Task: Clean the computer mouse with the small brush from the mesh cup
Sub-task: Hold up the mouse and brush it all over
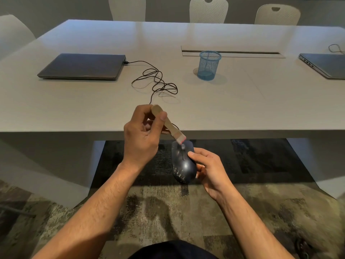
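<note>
A black wired computer mouse (183,163) is held in the air just in front of the table's near edge, gripped from the right side by my right hand (209,169). White dust specks show on its lower left side. My left hand (141,135) holds a small wooden-handled brush (169,125) slanting down to the right. The brush's bristle tip touches the mouse near the scroll wheel. The blue mesh cup (209,65) stands upright on the table, further back and to the right, with nothing visible in it.
A closed dark laptop (82,66) lies at the left of the grey table (242,105), and the tangled mouse cable (158,81) runs from it toward the near edge. A second closed laptop (326,64) lies at the far right. White chairs (208,10) stand behind the table. Patterned carpet lies below.
</note>
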Tool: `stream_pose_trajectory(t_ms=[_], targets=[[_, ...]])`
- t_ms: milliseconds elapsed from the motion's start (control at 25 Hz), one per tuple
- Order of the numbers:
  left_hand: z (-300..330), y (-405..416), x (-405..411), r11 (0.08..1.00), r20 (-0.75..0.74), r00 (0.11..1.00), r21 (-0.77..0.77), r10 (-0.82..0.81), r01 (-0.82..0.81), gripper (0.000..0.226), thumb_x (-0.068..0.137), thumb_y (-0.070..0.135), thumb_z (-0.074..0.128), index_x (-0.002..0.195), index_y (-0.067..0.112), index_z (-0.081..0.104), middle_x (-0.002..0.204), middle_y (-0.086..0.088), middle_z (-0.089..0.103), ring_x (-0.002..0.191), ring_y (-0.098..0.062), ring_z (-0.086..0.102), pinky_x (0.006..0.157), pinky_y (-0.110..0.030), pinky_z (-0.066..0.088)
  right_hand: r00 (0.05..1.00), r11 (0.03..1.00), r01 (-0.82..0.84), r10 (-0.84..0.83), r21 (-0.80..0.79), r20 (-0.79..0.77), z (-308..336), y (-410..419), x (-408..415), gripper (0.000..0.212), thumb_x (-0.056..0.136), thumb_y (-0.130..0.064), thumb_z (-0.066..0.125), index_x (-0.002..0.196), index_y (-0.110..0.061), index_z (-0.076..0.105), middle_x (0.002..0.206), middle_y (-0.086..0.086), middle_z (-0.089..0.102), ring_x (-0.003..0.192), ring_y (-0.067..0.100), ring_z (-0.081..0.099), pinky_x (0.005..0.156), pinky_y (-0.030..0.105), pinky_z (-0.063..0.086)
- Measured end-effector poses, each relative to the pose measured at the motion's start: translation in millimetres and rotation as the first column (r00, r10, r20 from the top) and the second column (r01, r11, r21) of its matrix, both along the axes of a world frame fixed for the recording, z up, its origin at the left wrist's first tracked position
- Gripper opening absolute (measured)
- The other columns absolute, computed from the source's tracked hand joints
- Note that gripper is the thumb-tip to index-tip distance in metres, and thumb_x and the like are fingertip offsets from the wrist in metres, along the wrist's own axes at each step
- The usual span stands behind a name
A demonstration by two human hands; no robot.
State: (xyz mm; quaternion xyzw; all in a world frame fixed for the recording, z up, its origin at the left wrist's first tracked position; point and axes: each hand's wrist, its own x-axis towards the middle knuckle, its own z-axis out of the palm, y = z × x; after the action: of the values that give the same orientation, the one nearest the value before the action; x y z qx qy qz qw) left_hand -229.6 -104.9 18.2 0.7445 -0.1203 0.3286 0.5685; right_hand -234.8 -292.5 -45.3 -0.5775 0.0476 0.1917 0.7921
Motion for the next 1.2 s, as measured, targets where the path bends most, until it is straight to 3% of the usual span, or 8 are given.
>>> stream_pose_trajectory(t_ms=[80,200,360,560,680,840,1040,1200], targets=[[-2.9,-1.2,-1.4,0.998,-0.048,0.998,-0.038,-0.051,0.049,0.011,0.098,0.014,0.062,0.103,0.019,0.053,0.087,0.008,0.066,0.075,-0.011,0.075,0.063,-0.031,0.063,1.000,1.000,0.017,-0.017,0.001,-0.011,-1.5,-0.1,1.6,0.015,0.091,-0.015,0.067,0.098,-0.008,0.079,0.090,0.007,0.077,0.072,0.013,0.071,0.055,0.023,0.055],[-9.4,2.5,-0.5,0.993,-0.050,0.993,0.052,0.108,-0.105,0.010,0.098,0.013,0.061,0.104,0.016,0.053,0.087,0.015,0.064,0.073,-0.009,0.074,0.063,-0.032,0.063,0.999,1.000,0.025,-0.025,0.004,-0.024,-4.9,-0.9,2.8,0.019,0.091,-0.014,0.067,0.103,-0.001,0.075,0.092,0.009,0.077,0.072,0.013,0.071,0.055,0.023,0.055],[-7.6,7.4,2.6,0.988,-0.091,0.996,-0.155,0.015,-0.029,0.015,0.098,0.020,0.061,0.098,0.034,0.054,0.087,0.020,0.068,0.077,-0.009,0.075,0.061,-0.027,0.062,0.999,0.998,0.038,-0.037,0.045,-0.038,-5.6,-2.1,5.5,0.020,0.092,-0.012,0.066,0.105,-0.001,0.075,0.093,0.009,0.079,0.074,0.013,0.074,0.055,0.022,0.055],[-15.5,16.4,2.0,0.978,-0.088,0.980,-0.096,0.179,-0.187,0.009,0.099,0.025,0.061,0.100,0.030,0.053,0.086,0.020,0.066,0.074,-0.010,0.075,0.062,-0.029,0.063,0.999,0.998,0.030,-0.028,0.049,-0.044,-5.1,-2.3,7.9,0.017,0.093,-0.012,0.064,0.102,-0.008,0.078,0.094,0.007,0.079,0.075,0.011,0.074,0.055,0.022,0.055],[-15.9,13.5,0.7,0.976,-0.099,0.991,-0.189,0.093,-0.111,0.010,0.098,0.030,0.061,0.098,0.037,0.054,0.089,0.015,0.067,0.074,-0.013,0.076,0.059,-0.026,0.062,0.999,0.999,0.038,-0.036,0.037,-0.035,-4.3,-0.9,9.9,0.017,0.092,-0.012,0.064,0.101,-0.008,0.078,0.092,0.006,0.079,0.074,0.011,0.074,0.054,0.022,0.055],[-19.6,14.8,-2.6,0.965,-0.118,0.962,-0.064,0.244,-0.253,0.009,0.099,0.026,0.060,0.099,0.031,0.052,0.085,0.013,0.066,0.069,-0.007,0.075,0.056,-0.016,0.057,0.999,0.998,0.045,-0.044,0.042,-0.031,-4.7,-0.6,11.1,0.016,0.092,-0.011,0.064,0.098,-0.008,0.079,0.089,0.006,0.079,0.072,0.011,0.073,0.053,0.022,0.054],[-15.4,8.2,-8.6,0.934,-0.139,0.990,-0.357,-0.037,-0.016,0.014,0.095,0.030,0.063,0.096,0.043,0.058,0.089,0.001,0.069,0.075,-0.020,0.076,0.058,-0.029,0.062,0.999,0.999,0.036,-0.035,0.039,-0.011,-4.0,-0.2,15.4,0.017,0.093,-0.014,0.063,0.097,-0.003,0.076,0.085,0.004,0.076,0.073,0.011,0.072,0.055,0.022,0.054],[-20.7,11.2,-15.9,0.945,-0.187,0.978,-0.291,0.098,-0.150,0.022,0.098,0.024,0.061,0.095,0.044,0.056,0.085,0.012,0.071,0.071,-0.015,0.075,0.060,-0.033,0.063,0.999,0.999,0.037,-0.037,0.013,0.011,-3.5,0.4,17.4,0.021,0.093,-0.014,0.064,0.104,0.000,0.074,0.091,0.005,0.077,0.077,0.012,0.072,0.058,0.023,0.055]])
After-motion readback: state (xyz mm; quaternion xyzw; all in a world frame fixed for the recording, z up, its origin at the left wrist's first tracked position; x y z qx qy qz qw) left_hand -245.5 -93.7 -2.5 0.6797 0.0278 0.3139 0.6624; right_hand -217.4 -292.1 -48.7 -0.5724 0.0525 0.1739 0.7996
